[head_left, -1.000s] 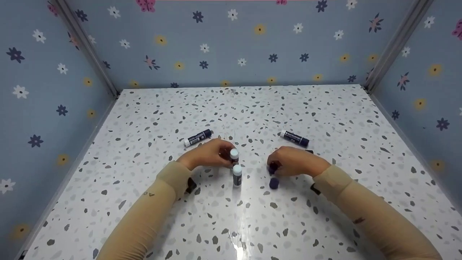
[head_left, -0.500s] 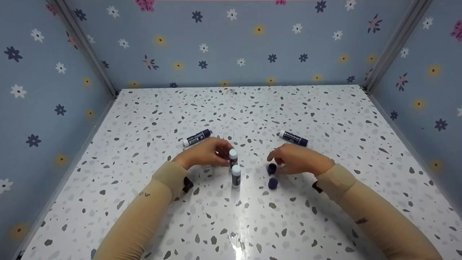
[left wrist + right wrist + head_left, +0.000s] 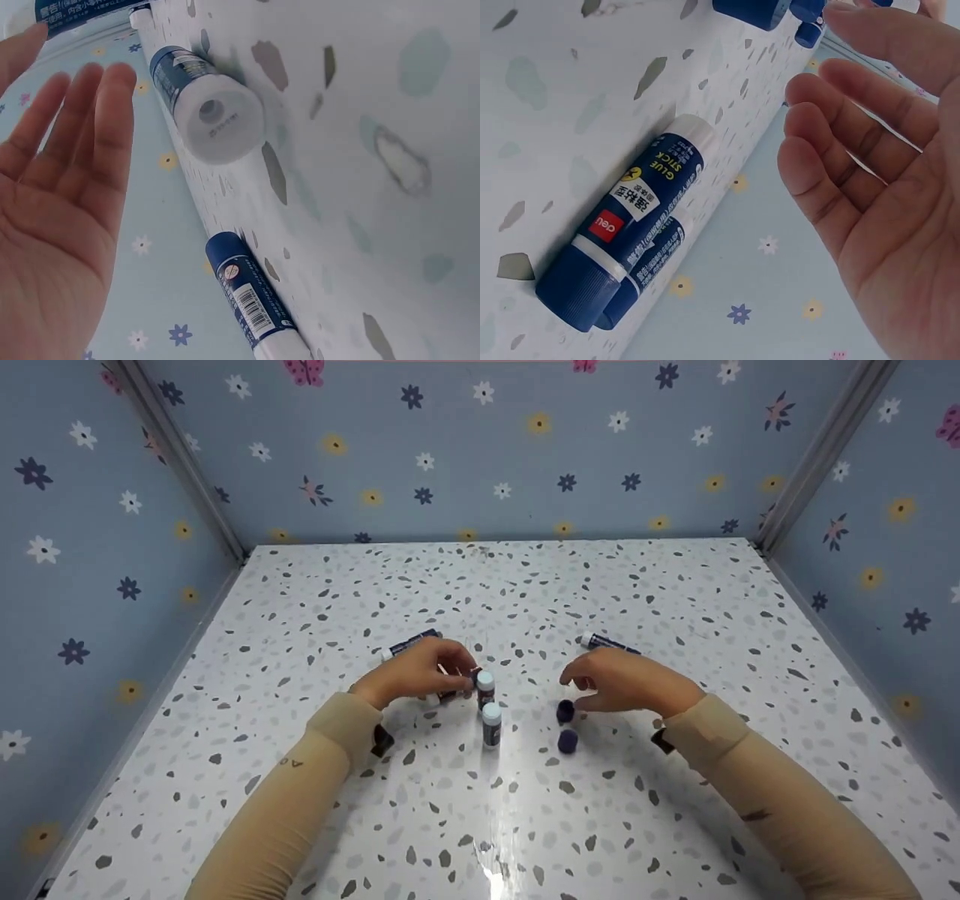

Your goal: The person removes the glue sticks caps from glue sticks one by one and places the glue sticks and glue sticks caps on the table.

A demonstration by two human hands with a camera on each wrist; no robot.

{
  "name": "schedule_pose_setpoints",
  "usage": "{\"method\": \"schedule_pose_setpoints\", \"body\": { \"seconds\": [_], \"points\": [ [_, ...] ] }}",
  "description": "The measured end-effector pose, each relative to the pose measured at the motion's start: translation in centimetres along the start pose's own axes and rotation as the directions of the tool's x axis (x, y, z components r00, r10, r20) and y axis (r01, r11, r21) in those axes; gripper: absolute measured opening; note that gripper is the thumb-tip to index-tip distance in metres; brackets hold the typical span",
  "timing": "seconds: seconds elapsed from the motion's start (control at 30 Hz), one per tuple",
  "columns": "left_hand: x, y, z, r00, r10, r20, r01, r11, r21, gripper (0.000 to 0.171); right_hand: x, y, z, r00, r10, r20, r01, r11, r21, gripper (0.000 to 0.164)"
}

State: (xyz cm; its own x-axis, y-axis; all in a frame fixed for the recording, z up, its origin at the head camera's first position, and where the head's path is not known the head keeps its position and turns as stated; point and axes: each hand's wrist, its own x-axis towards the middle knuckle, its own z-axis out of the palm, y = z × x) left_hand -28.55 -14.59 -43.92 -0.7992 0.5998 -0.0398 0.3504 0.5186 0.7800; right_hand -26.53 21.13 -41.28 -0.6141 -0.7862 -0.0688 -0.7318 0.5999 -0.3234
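Observation:
Two glue sticks stand white end up mid-table, a front one and one behind it. My left hand is just left of them. Its fingers are straight in the left wrist view and hold nothing. Below this hand lies another glue stick, partly hidden in the head view. To the right, two short dark blue cylinders that look like glue stick caps, a rear one and a front one, sit in a row. My right hand has its thumb beside the rear one, its fingers loosely bent around nothing.
Behind my left hand lies a glue stick. Near my right hand two more lie side by side, a nearer one and a farther one. Flower-patterned panels rise along the back and both sides of the speckled tabletop.
My left hand has left the rear standing glue stick, moving a little left and away. My right hand's fingers have loosened from the rear blue piece and shifted slightly right.

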Motion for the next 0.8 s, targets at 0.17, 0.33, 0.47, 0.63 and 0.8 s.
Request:
{"method": "schedule_pose_setpoints", "body": {
  "seconds": [0.17,0.33,0.47,0.63,0.8],
  "points": [
    [-0.3,0.0,0.1,0.996,-0.031,-0.084,0.041,0.991,0.126,0.03,0.0,0.4,0.1,0.999,0.016,-0.037,-0.015,1.0,0.007,0.03],
    [-0.5,-0.2,0.5,0.996,-0.026,-0.088,0.048,0.965,0.256,0.034,-0.2,0.6,0.5,0.996,0.044,-0.073,-0.044,0.999,0.0,0.033],
    [-0.7,-0.4,1.0,0.997,-0.034,-0.075,0.059,0.931,0.361,0.04,-0.4,0.7,0.7,0.995,0.057,-0.087,-0.059,0.998,-0.016,0.034],
    [-0.9,-0.2,1.3,0.995,-0.073,-0.073,0.097,0.899,0.428,0.048,-0.3,0.8,0.6,0.993,0.065,-0.098,-0.068,0.997,-0.022,0.035],
    [-0.8,0.1,1.2,0.994,-0.089,-0.07,0.112,0.875,0.47,0.051,-0.1,0.9,0.5,0.992,0.058,-0.111,-0.062,0.997,-0.034,0.035]
  ]
}}
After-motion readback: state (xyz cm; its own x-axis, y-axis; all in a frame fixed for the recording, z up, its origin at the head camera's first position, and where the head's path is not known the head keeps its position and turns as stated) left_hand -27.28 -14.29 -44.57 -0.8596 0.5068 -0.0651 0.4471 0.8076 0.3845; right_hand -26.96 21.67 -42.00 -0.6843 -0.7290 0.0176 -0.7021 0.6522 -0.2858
